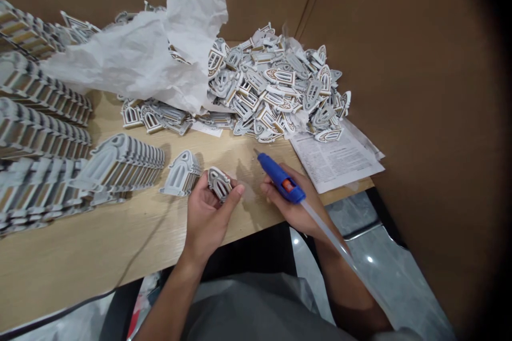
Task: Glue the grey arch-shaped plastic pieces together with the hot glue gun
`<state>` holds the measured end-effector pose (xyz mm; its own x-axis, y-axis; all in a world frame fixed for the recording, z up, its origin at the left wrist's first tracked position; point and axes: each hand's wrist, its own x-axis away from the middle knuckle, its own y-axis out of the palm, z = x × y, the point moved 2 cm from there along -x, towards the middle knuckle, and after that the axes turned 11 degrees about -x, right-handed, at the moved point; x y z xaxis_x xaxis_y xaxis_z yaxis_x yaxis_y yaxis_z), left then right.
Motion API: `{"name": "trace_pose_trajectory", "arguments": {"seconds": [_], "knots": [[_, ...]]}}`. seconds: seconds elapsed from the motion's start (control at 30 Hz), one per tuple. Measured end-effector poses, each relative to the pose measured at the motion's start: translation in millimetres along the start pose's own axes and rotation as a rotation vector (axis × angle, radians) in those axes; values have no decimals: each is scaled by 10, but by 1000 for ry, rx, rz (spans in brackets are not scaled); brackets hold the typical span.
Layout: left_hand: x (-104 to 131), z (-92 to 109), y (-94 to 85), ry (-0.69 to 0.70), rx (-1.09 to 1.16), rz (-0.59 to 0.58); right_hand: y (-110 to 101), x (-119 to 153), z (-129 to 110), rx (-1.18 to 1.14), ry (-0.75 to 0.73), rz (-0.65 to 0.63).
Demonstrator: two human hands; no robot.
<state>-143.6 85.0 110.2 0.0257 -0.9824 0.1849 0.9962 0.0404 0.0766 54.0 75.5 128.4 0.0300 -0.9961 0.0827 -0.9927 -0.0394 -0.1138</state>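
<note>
gluing arched window pieces, many stacked, a big heap left

left hand pinches one window piece; right hand wraps the blue glue gun; finished rows fill the desk, loose heap waits.

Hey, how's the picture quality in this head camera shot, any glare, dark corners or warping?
Head view: dark vignette along the right edge; bright glare spots on the glossy grey floor tiles; wide-angle warping bends the pale wooden table edge; left hand holding a grey arch-shaped piece and right hand gripping the blue glue gun look sharp, casting soft shadows.

Dim, soft light; dark vignetted corners
</note>
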Motion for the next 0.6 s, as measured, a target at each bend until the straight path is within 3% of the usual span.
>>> {"name": "trace_pose_trajectory", "arguments": {"seconds": [0.17,0.3,0.6], "knots": [[11,7,13,16,-26,-2,-26,-58,-31,2,-87,128],[13,-13,18,22,-40,-14,20,-57,-74,-20,-124,45],[35,42,57,61,-77,-109,154,-36,-155,-14,-4,-78]]}}
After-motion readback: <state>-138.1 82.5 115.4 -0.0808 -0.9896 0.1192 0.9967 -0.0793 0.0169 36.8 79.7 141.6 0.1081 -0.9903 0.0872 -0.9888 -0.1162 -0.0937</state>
